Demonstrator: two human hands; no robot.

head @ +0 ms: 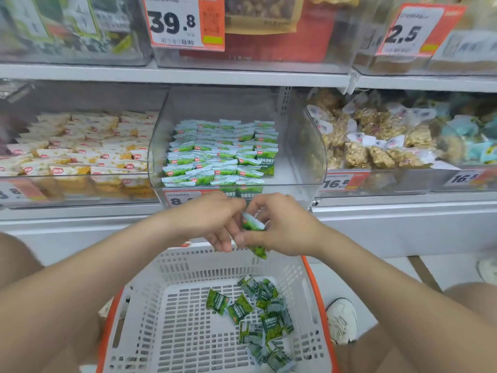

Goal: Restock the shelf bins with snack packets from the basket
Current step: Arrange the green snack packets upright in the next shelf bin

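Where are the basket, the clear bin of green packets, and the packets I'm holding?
basket (188, 265): head view, white back wall.
clear bin (304, 146): head view, right side wall.
held packets (252, 224): head view, crumpled white-green upper end.

The basket (188, 313) sits at 6 o'clock, before the shelf (403, 211), with loose packets (255, 310) toward its 4 o'clock corner. At 12 o'clock the middle bin (304, 146) contains rowed packets (220, 154). The left bin (80, 184) stands at 10 o'clock and the right bin (376, 181) at 2 o'clock. Between the basket and the middle bin, the left hand (212, 219) and right hand (282, 227) grip the held packets (252, 224).
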